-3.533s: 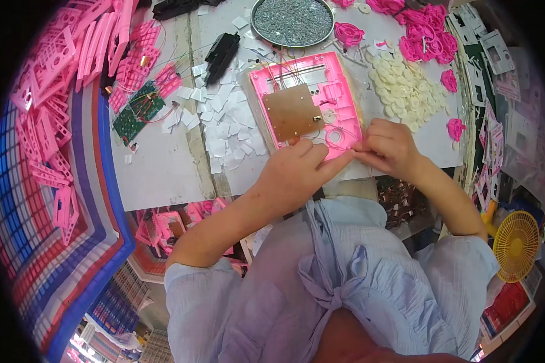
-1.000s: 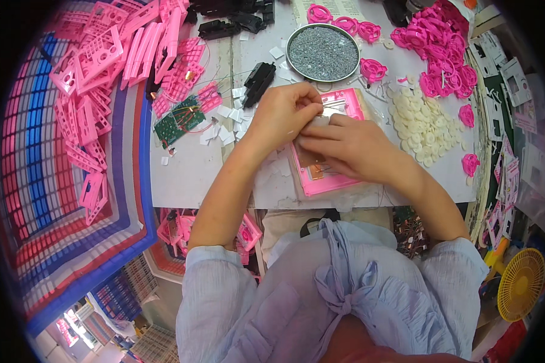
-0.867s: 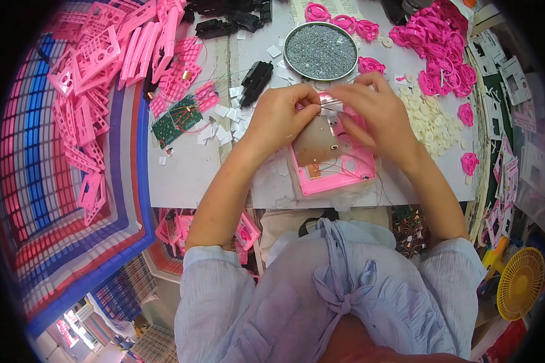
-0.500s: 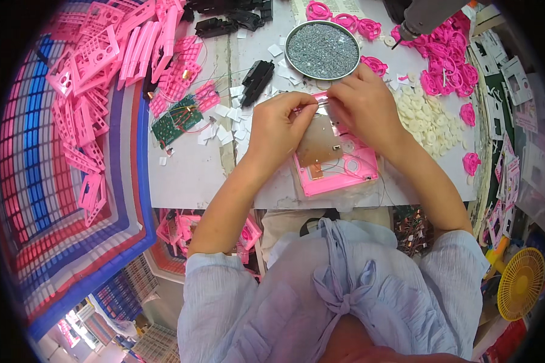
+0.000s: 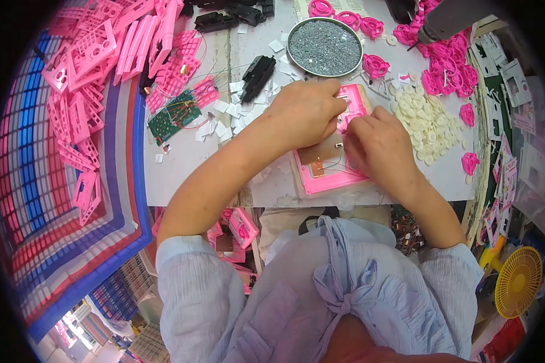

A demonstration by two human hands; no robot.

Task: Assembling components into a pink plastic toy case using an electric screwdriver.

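A pink plastic casing [image 5: 330,183] lies before me on the table, with a brownish board [image 5: 320,152] and thin wires inside it. My left hand [image 5: 309,112] reaches over the casing's upper part, its fingertips pinched together; anything between them is hidden. At the casing's right side, my right hand [image 5: 378,145] has its fingers bent and drawn together over the inside near the wires. What those fingers grip cannot be made out. Just beyond the casing stands a round metal bowl [image 5: 327,75] full of small grey screws [image 5: 324,45].
White ring-like pieces [image 5: 427,124] are heaped right of the casing. A power screwdriver [image 5: 445,21] hangs above pink round parts [image 5: 454,57]. To the left lie a green circuit board [image 5: 172,121], white squares [image 5: 224,109], a black part [image 5: 258,78] and piled pink frames [image 5: 91,54].
My left hand has shifted right, across the casing's top. My right hand has come down from near the bowl to the casing's right side, uncovering the upper right corner.
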